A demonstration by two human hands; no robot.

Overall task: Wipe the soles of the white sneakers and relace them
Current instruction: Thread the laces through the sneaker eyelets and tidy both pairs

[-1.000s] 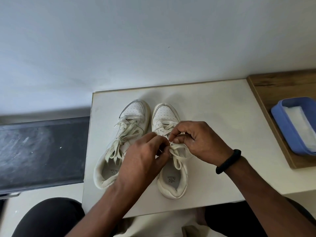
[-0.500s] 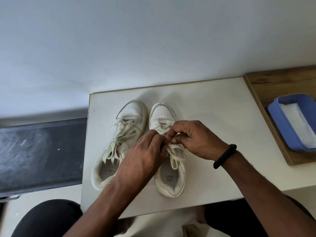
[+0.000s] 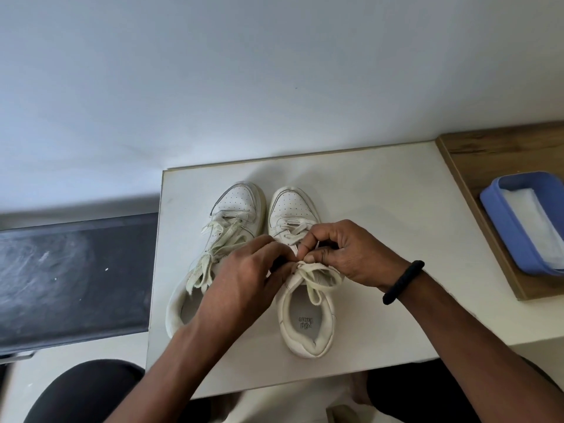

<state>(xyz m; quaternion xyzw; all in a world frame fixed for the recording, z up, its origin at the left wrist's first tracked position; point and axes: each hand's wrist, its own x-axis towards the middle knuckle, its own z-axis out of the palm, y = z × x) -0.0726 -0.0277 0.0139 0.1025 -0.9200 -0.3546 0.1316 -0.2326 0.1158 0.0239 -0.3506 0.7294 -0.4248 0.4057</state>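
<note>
Two white sneakers stand side by side, toes away from me, on a small white table (image 3: 381, 215). The left sneaker (image 3: 235, 209) has its cream laces tied in a loose bow. Over the tongue of the right sneaker (image 3: 305, 328) both my hands meet. My left hand (image 3: 244, 279) pinches the right sneaker's lace (image 3: 314, 286) with curled fingers. My right hand (image 3: 345, 251), a black band on its wrist, pinches the same lace from the other side. Loose lace loops hang over the shoe's opening.
A blue tray (image 3: 500, 227) holding a white cloth sits on a wooden board (image 3: 494, 154) at the right. A dark panel (image 3: 73, 279) lies left of the table. A white wall rises behind. My knees show below the table's near edge.
Both hands stay on the right sneaker's lace; the fingers have shifted slightly as they work the knot. The shoes have not moved.
</note>
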